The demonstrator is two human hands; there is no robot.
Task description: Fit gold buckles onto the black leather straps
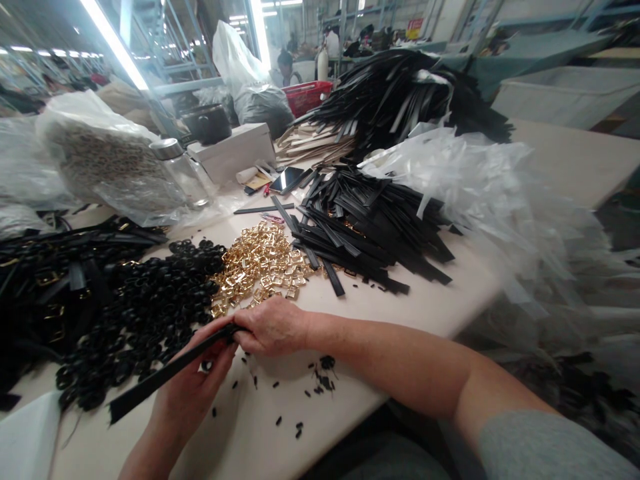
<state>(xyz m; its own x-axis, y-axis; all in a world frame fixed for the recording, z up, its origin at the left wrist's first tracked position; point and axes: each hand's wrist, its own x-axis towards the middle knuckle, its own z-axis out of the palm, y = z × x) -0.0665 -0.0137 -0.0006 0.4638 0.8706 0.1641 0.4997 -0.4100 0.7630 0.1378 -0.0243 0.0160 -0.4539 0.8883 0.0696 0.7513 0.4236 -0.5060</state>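
Note:
A black strap (165, 380) runs slantwise through both of my hands, its cut end hanging out at the lower left. My left hand (193, 383) grips it from below, fingers wrapped round it. At its upper end my right hand (270, 327) pinches the strap close to the left fingertips; what else lies in that pinch is hidden. Just beyond the hands lies a heap of gold buckles (257, 260). Beside it on the left is a pile of small black loops (150, 307). More black straps (360, 227) lie stacked behind, to the right.
Finished-looking straps with buckles (45, 287) are heaped at far left. A glass jar (183, 173), a white box (235, 153) and a phone (287, 180) stand or lie farther back. Plastic wrapping (505, 193) hangs over the right table edge. A person (286, 67) sits beyond a red basket (307, 97).

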